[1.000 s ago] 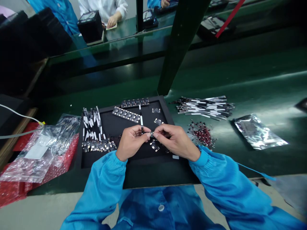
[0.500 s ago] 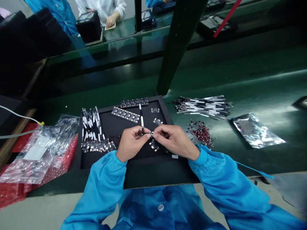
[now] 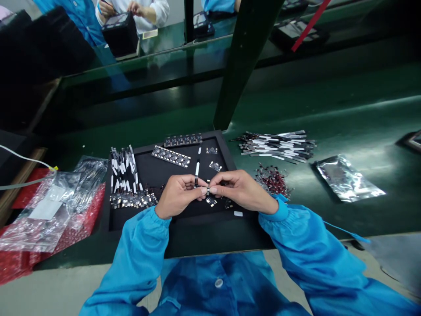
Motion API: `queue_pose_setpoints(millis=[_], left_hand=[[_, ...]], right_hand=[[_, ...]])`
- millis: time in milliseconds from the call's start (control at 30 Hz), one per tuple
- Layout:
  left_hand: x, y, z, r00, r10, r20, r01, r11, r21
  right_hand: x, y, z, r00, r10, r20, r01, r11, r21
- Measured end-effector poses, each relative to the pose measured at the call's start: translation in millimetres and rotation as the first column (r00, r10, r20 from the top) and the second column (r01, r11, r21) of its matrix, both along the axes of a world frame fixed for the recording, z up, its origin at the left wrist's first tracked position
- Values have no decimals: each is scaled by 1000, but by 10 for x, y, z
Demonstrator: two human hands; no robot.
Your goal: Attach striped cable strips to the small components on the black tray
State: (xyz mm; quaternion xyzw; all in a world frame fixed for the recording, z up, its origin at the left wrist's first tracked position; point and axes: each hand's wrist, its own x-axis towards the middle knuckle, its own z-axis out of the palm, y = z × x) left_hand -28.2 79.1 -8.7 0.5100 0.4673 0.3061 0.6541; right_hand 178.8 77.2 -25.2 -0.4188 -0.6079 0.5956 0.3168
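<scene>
While pinched between fingertips of right hand (image 3: 241,191), small dark component (image 3: 208,191) held over black tray (image 3: 226,151), just beside narrow dark piece (image 3: 196,181) pinched by left hand (image 3: 179,196). On tray, white-banded strips (image 3: 124,171) and circuit boards (image 3: 171,156); right of tray, silver antistatic bag (image 3: 348,177).

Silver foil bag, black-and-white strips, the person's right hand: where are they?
Silver foil bag (image 3: 347,179): head view, middle of the bag.
Black-and-white strips (image 3: 274,147): head view, middle of the pile.
Right hand (image 3: 241,191): head view, back of the hand.

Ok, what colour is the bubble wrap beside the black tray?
Red; the head view shows the bubble wrap best, left of the black tray.
</scene>
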Motion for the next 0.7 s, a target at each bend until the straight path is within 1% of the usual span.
queue_pose_setpoints(millis=[100,300,433,500,600,700], left_hand=[[0,-7,0,1000,10,-14,-10,1000,-2],[5,-12,-10,998,-3,-64,4,1000,14],[44,-31,-47,997,23,-73,-20,999,36],[55,-54,-41,996,36,-82,-31,997,64],[-10,-104,58,991,45,-129,-29,992,123],[-236,-179,244,958,107,-266,-51,976,211]], right_hand=[[-6,3,0,1000,-21,24,20,1000,23],[-16,5,-41,997,-52,50,51,998,29],[-18,-1,-35,994,-58,88,56,998,23],[-19,-11,-24,993,-54,107,52,998,22],[-19,-32,-21,987,-102,122,97,994,46],[-12,-57,-39,973,-200,113,187,976,114]])
